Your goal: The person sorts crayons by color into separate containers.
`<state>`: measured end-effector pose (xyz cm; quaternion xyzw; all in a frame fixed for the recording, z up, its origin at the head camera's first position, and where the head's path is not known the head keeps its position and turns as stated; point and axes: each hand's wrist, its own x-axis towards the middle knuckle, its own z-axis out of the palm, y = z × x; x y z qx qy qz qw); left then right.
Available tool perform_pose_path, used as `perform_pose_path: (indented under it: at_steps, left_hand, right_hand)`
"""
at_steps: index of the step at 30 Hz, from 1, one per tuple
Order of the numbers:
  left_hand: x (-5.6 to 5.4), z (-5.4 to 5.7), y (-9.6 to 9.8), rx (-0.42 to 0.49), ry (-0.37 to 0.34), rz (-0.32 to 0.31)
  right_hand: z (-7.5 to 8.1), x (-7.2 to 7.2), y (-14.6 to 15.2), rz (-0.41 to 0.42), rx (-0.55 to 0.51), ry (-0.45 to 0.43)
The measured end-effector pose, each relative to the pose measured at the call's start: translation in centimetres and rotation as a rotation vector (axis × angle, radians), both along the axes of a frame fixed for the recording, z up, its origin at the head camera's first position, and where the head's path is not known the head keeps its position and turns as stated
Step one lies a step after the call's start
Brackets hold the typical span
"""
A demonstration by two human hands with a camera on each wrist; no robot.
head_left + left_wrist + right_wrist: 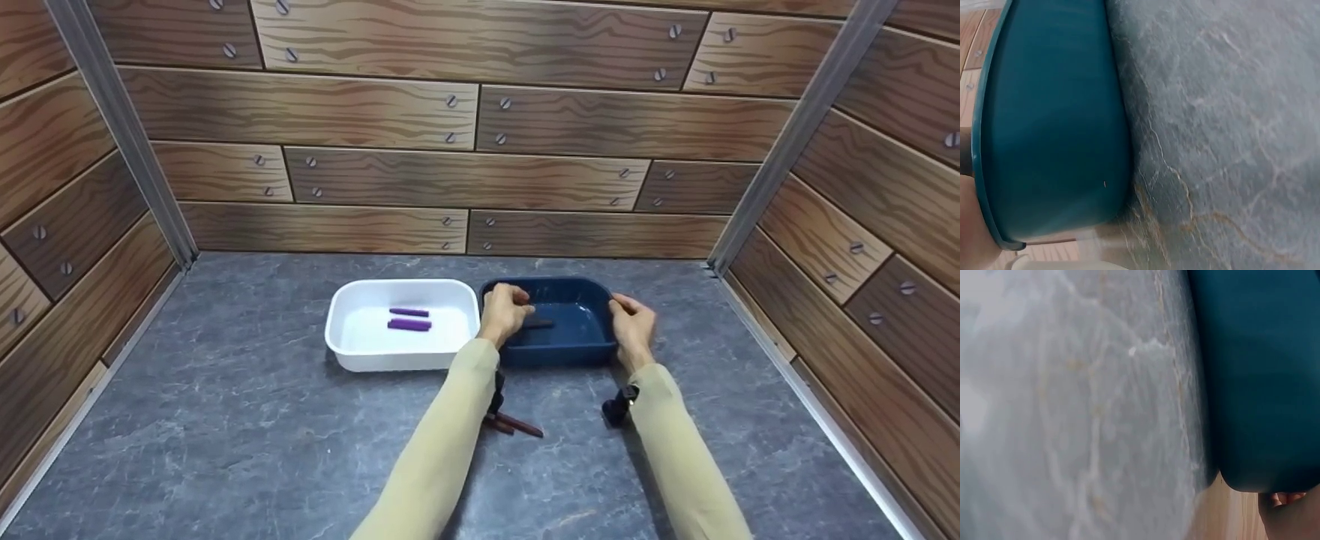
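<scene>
A dark blue tray (574, 358) stands on the grey tabletop, also seen close up as a blue-green wall in both wrist views. My right hand (634, 324) grips its right end at the rim. Over the left end, my left hand (505, 311) has bent fingers reaching inside the rim; whether they pinch anything is hidden. A dark stick (538, 324) lies in this tray beside the left hand. Close by on the left, a white tray (401, 361) holds several purple sticks (409, 325). Brown sticks (521, 426) lie on the tabletop, partly covered by the left forearm.
Wood-plank-patterned walls (375, 112) enclose the back and both sides of the grey marbled tabletop (247, 435). Metal corner posts (780, 150) stand at the back left and back right. A dark wrist camera (619, 409) sits by the right cuff.
</scene>
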<state>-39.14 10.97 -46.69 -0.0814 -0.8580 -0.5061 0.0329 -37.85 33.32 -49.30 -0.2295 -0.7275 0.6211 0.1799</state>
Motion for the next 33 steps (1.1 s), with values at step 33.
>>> perform_pose_path:
  at_steps: [33]
  left_hand:
    - [2.5,0.5,-3.1,0.460,-0.030,-0.197]
  right_hand:
    - [0.0,0.1,0.0,0.006,-0.011,-0.024]
